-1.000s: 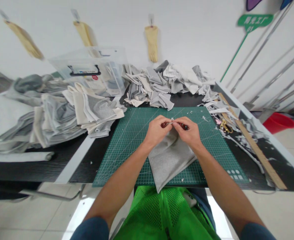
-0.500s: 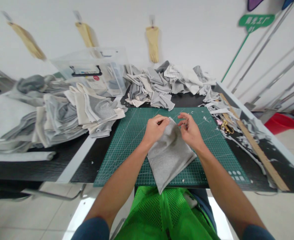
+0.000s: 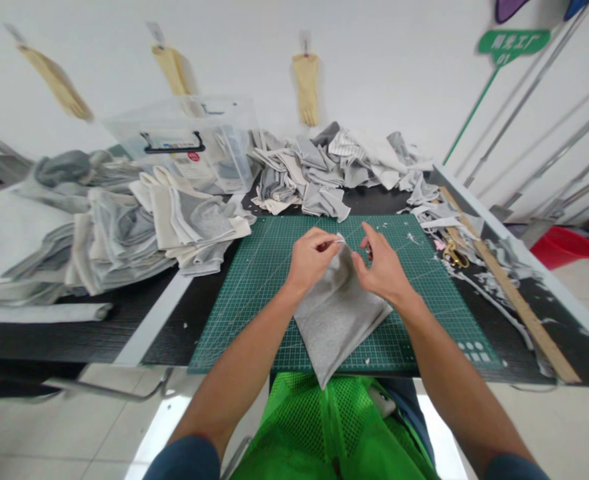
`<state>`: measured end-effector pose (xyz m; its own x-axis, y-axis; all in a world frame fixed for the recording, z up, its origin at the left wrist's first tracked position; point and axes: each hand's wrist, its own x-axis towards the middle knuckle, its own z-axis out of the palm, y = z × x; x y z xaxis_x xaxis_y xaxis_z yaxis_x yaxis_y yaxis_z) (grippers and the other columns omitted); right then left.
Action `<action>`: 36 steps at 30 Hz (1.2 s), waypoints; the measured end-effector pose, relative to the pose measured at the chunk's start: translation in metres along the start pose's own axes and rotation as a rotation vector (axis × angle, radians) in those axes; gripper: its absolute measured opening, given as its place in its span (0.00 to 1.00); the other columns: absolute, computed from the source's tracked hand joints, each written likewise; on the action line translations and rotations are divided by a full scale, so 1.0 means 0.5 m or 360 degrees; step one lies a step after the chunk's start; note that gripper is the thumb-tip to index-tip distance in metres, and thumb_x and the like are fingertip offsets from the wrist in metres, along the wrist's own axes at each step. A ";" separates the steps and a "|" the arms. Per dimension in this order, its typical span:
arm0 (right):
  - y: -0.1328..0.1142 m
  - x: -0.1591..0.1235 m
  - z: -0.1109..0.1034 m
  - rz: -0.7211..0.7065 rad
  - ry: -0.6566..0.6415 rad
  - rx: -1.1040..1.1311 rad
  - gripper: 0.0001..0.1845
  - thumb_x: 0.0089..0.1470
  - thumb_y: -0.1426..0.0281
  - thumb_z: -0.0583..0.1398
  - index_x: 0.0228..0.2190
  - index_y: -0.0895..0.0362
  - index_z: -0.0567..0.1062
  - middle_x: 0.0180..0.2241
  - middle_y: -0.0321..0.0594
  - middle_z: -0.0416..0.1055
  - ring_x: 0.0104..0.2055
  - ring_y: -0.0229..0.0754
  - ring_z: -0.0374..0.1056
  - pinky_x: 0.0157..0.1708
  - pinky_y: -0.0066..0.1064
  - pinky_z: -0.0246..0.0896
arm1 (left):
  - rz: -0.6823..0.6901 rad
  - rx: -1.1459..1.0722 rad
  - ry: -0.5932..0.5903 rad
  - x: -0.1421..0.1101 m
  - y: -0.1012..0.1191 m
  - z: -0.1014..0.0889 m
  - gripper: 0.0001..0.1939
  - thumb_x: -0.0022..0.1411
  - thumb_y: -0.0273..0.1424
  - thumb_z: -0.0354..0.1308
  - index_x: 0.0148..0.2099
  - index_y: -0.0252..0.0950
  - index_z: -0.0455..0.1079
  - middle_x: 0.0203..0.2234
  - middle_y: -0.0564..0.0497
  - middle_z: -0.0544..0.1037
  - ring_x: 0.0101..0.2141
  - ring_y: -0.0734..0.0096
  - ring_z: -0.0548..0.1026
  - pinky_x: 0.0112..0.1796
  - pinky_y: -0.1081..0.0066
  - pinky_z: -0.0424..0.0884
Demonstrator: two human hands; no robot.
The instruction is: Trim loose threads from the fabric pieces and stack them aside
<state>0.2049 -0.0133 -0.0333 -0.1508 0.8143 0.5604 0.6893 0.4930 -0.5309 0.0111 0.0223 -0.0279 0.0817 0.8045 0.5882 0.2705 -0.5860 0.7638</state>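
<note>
A piece of grey knit fabric (image 3: 341, 327) lies folded over a green cutting mat (image 3: 244, 293), one pointed corner hanging past the mat's near edge. My left hand (image 3: 311, 260) pinches its top corner, where a small pale tip sticks up beyond the fingers. Just right of that corner is my right hand (image 3: 381, 267), thumb and forefinger spread apart. Its other fingers are curled, and a small dark, shiny spot shows between them that I cannot make out.
Stacks of grey and cream fabric (image 3: 124, 233) fill the left side, beside a clear plastic box (image 3: 224, 153). More scraps (image 3: 319, 167) are heaped behind the mat. To the right lie gold-handled scissors (image 3: 455, 255), a wooden ruler (image 3: 519, 307) and trimmings.
My right hand has opened, its forefinger straightening upward and its thumb moving away from the forefinger. My left hand keeps its pinch on the fabric corner, nearly unmoved.
</note>
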 end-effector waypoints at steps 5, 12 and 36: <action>0.003 -0.006 0.015 -0.0118 -0.0100 0.0028 0.46 0.54 0.77 0.56 0.73 0.58 0.54 0.55 0.57 0.68 0.55 0.57 0.66 0.54 0.53 0.70 | 0.0079 0.0068 0.0070 -0.002 0.004 0.001 0.05 0.62 0.28 0.66 0.39 0.41 0.84 0.32 0.52 0.80 0.31 0.73 0.75 0.36 0.70 0.72; 0.009 0.003 0.023 0.0087 -0.0012 0.0172 0.26 0.69 0.66 0.51 0.64 0.57 0.67 0.51 0.53 0.77 0.43 0.48 0.76 0.48 0.44 0.73 | 0.0041 0.0107 0.0075 0.000 -0.006 0.001 0.04 0.62 0.29 0.67 0.38 0.40 0.84 0.32 0.52 0.81 0.31 0.73 0.76 0.36 0.70 0.72; -0.023 -0.003 0.003 -0.0114 0.0193 0.0059 0.21 0.71 0.57 0.54 0.56 0.55 0.75 0.45 0.49 0.78 0.44 0.49 0.74 0.47 0.42 0.72 | -0.0132 -0.0122 -0.0083 0.003 -0.003 -0.006 0.09 0.65 0.38 0.66 0.37 0.40 0.84 0.30 0.51 0.82 0.33 0.69 0.77 0.37 0.68 0.73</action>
<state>0.1962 -0.0197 -0.0293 -0.1106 0.7348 0.6692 0.6529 0.5614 -0.5085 0.0079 0.0243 -0.0274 0.1123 0.8534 0.5090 0.2043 -0.5211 0.8287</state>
